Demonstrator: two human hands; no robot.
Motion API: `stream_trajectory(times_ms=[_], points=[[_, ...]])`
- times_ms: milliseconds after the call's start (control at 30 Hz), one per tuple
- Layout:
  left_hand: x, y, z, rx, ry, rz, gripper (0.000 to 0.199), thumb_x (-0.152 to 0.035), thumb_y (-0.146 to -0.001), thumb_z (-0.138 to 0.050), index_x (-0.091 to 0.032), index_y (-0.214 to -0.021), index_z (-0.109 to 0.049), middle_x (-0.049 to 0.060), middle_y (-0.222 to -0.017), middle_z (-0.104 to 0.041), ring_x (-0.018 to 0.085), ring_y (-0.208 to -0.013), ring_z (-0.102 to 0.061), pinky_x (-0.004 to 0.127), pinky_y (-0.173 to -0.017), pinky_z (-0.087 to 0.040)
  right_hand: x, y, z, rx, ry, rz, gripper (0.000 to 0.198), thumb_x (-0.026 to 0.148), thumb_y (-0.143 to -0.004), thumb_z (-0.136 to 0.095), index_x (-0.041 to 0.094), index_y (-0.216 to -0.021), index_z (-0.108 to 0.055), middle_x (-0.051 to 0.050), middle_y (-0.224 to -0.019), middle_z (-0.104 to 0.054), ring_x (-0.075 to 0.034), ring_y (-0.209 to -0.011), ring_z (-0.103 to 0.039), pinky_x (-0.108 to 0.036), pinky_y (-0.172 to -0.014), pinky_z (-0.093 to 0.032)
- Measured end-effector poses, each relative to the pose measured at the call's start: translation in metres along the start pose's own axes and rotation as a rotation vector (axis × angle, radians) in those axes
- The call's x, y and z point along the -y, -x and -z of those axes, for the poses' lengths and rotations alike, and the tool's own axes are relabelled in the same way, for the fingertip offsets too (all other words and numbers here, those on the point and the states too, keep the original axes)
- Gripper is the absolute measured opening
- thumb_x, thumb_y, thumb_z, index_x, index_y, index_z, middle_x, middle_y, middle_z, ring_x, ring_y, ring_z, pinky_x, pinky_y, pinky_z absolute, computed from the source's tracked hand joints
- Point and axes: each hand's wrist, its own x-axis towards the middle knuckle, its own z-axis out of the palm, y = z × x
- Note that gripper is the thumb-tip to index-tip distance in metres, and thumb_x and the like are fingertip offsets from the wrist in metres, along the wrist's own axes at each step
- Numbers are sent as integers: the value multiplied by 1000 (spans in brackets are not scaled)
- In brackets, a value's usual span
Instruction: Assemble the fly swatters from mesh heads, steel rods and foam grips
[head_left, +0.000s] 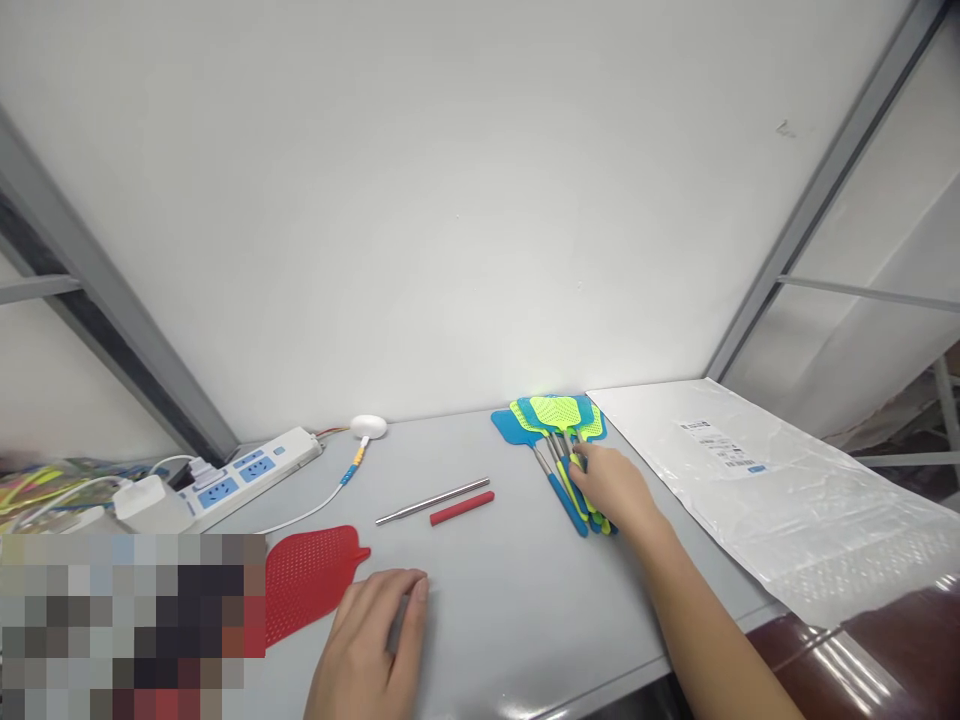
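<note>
Blue and yellow-green fly swatters [556,412] lie in an overlapping pile by the wall, their handles pointing toward me. My right hand [613,488] is over the pile, its fingers curled round a fly swatter at the handles; the palm hides part of them. On the left of the table, my left hand [375,640] rests with nothing in it, the thumb apart from the bent fingers. Beside it lies a red fly swatter head [315,575], perforated and detached. A metal telescopic rod [433,502] and a red handle sleeve [463,508] lie side by side in the middle.
A white power strip [251,475] with plugged-in adapters stands at the left. A white rounded device [368,428] on a cable sits near the wall. On the right, a white bubble-lined mailer [690,470] with a label overhangs the table's front edge.
</note>
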Motion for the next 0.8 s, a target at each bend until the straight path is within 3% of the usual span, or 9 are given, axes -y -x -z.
stream_trajectory(times_ms=[467, 600, 800], points=[[-9, 1, 1, 43, 40, 0, 23, -43, -95, -46, -27, -98, -61, 2, -100, -66, 25, -100, -58, 38, -85, -48, 1, 6, 3, -88, -34, 78, 43, 38, -96, -39, 17, -130, -55, -11, -95, -71, -26, -84, -65, -29, -62, -36], [-14, 3, 2, 51, 53, 2, 22, -38, -97, -43, -25, -97, -60, 3, -98, -64, 24, -97, -57, 39, -86, -46, 29, 19, 9, -73, -37, 281, 41, 36, -99, -34, 20, -130, -55, -9, -99, -70, -23, -86, -64, -29, -65, -38], [-25, 4, 5, 89, 52, -2, 21, -32, -99, -39, -24, -95, -59, 4, -96, -62, 23, -94, -54, 39, -84, -43, 100, 28, -7, 73, 22, 759, 31, 35, -93, -52, 23, -120, -62, -10, -110, -64, -26, -106, -57, -33, -84, -39]])
